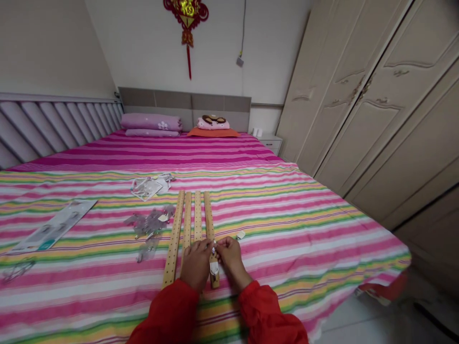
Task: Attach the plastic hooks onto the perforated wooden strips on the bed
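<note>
Several long wooden strips with rows of small holes lie side by side on the striped bed cover, among them the leftmost strip (174, 236) and the rightmost strip (210, 215). Over the near part of the rightmost strip, my left hand (196, 260) and my right hand (230, 255) meet with fingers closed in a pinch. Between the fingertips is a small shiny piece (214, 249), too small to name. Just below it, a white tag (214, 268) lies on the same strip. Beyond my right hand sits a small pale tag (240, 235).
Small clear plastic bags (152, 222) lie left of the strips, with more tagged packets (152, 186) behind them. Farther left are a long packaged card (57, 224) and a thin loop (18, 268). Folded bedding (152, 122) rests by the headboard; a wardrobe (344, 91) stands at right.
</note>
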{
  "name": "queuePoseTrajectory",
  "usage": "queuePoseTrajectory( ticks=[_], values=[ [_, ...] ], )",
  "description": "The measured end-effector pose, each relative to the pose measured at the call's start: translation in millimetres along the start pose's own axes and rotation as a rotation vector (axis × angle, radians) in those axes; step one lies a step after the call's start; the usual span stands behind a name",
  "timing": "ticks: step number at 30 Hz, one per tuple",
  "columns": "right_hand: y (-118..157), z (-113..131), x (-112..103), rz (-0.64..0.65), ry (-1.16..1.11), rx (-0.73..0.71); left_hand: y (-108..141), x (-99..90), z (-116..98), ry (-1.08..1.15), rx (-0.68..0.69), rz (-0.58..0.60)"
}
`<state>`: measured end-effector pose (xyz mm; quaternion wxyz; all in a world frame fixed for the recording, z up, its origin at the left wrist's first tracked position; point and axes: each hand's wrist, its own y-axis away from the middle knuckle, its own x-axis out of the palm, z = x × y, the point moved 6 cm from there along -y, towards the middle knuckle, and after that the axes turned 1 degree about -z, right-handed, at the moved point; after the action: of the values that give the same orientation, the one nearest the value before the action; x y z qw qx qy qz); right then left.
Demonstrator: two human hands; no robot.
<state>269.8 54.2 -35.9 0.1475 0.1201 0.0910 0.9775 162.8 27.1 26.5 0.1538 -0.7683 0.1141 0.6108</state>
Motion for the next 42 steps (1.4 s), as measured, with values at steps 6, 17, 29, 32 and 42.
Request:
queuePoseTrajectory(
  ticks=[6,17,29,32,42],
  values=[
    [10.7,20.5,-13.2,0.046,0.093,-0.191,0.3,2.8,-4.1,-0.115,0.049,-0.02],
    [3.9,66.2,-75.0,-0.135,0.619,-0.723,1.0,-6.4,18.5,0.517,-0.08,-0.148],
    [-23.6,54.0,-67.5,0.043,0.864,-0.62,-1.8,10.0,7.8,0.642,0.065,-0.253],
    [-26.4,53.3,-70.9,0.054,0.784,-0.662,-1.7,10.4,3.9,0.651,0.075,-0.24],
    [-19.3,60.9,-73.6,-0.009,0.642,-0.591,-12.1,-1.6,-17.3,0.777,0.071,-0.201]
  ],
)
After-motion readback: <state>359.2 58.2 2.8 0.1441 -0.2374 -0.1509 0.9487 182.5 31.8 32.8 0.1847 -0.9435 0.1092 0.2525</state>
